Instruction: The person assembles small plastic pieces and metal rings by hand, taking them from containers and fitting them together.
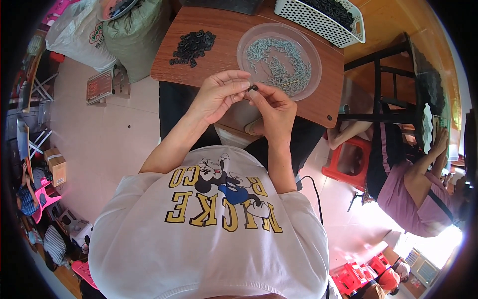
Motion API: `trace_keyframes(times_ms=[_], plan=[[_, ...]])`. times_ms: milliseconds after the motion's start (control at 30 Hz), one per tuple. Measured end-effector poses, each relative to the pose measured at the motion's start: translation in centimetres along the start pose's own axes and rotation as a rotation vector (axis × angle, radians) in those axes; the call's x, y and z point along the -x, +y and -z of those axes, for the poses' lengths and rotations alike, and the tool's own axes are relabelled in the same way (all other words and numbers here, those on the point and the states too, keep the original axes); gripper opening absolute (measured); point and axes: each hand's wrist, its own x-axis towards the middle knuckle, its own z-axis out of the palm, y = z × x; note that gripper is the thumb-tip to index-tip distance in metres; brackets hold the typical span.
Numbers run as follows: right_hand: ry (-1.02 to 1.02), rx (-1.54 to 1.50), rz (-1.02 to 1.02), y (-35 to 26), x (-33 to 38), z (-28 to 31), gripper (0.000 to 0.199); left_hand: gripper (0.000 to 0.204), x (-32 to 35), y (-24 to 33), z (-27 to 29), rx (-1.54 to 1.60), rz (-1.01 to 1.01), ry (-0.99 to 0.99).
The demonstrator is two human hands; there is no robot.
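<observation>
While I am pinching a small black part [253, 87] between my left hand [216, 94] and right hand [274, 109], both closed on it above the table's [219, 30] near edge, I am judging steady fingertips matter; beyond are lying a clear dish of pins [279, 57] and a black pile [192, 47].

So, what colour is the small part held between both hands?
Black. The small part shows best in the head view.

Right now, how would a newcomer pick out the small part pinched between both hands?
Start at the brown wooden table with its round clear tray of pale metal pins. Just below the tray, the left hand and right hand meet fingertip to fingertip. The small black part pinched there is the only one off the table, unlike the loose black pile.
</observation>
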Motion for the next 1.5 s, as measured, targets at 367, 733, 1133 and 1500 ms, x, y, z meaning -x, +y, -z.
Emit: trace_keyframes(times_ms=[367, 733, 1133, 1500], plan=[[0.014, 0.039, 0.005, -0.4, 0.5, 0.2, 0.019, 0.022, 0.1, -0.6, 0.3, 0.029, 0.054, -0.014], [0.067, 0.213, 0.026, -0.3, 1.5, 0.1, 0.017, 0.023, 1.1, -0.5, -0.4, -0.196, -0.061, 0.013], [0.012, 0.166, -0.021, 1.7, 1.7, -0.9, 0.018, 0.026, 1.9, -0.1, 1.4, -0.283, -0.009, 0.062], [-0.003, 0.309, -0.104, 1.5, 1.8, -2.0, 0.018, 0.033, 2.4, 0.0, 1.9, -0.336, -0.023, 0.139]])
